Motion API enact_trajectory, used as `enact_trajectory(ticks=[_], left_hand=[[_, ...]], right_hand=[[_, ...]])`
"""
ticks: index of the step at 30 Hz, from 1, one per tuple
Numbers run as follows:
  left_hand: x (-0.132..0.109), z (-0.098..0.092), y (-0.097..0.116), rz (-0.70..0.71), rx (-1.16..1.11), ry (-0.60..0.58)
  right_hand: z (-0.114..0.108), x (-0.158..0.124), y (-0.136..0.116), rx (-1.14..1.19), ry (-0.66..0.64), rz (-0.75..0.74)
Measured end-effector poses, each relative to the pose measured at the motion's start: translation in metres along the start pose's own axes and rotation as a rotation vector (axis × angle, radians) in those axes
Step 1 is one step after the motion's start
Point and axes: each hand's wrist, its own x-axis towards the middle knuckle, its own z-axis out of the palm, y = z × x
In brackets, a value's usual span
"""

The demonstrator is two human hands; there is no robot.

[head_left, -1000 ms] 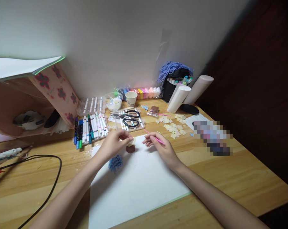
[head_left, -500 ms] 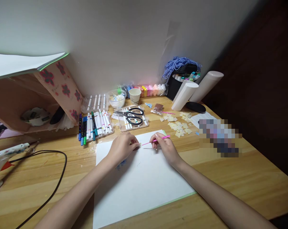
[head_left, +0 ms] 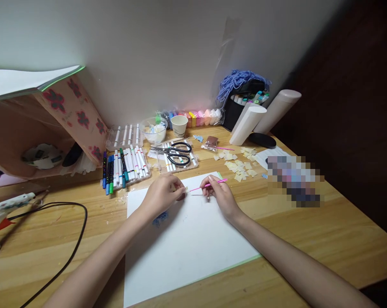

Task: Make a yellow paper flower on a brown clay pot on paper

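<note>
Over the white paper sheet (head_left: 187, 256), my left hand (head_left: 163, 192) is closed, pinching a tiny pale scrap (head_left: 186, 189) at its fingertips. My right hand (head_left: 223, 196) grips a thin pink stick (head_left: 214, 184), which slants down to the left with its narrow tip close to that scrap. Whether tip and scrap touch, I cannot tell. Below the stick runs a thin grey line, perhaps its shadow. A small blue patch (head_left: 161, 218) shows on the sheet beside my left wrist. Pale yellow scraps (head_left: 240, 169) lie on the table beyond my right hand.
Black-handled scissors (head_left: 179, 154) rest on a marker case behind the sheet. More markers (head_left: 132, 162), a paper cup (head_left: 179, 126) and a clear bowl (head_left: 155, 132) stand nearby. A glue gun (head_left: 7, 218) with a black cable is at left, white bottles (head_left: 247, 126) at back right.
The view has shifted slightly, so the scene sits a little higher and further left. Both hands keep nearly the same pose, the stick's tip still by the pale scrap.
</note>
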Motion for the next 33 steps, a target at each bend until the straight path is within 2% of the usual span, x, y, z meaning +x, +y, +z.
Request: enact_trajectory(ticks=[4,7,14,26,33], left_hand=[[0.0,-0.009,0.001,-0.022,-0.141,-0.088],[0.0,-0.007,0.0,0.004,-0.131,-0.118],[0.0,0.009,-0.004,0.032,0.098,0.002],[0.001,0.013,-0.004,0.064,0.142,0.097],[0.001,0.013,-0.004,0.085,0.182,0.111]], right_hand=[[-0.002,-0.001,0.002,0.033,0.053,-0.026],[-0.002,-0.001,0.001,0.023,0.065,-0.026],[-0.001,-0.001,-0.002,0.02,0.058,-0.013],[0.005,-0.006,-0.001,-0.135,-0.132,-0.024],[0.006,-0.007,0.002,-0.181,-0.158,-0.015]])
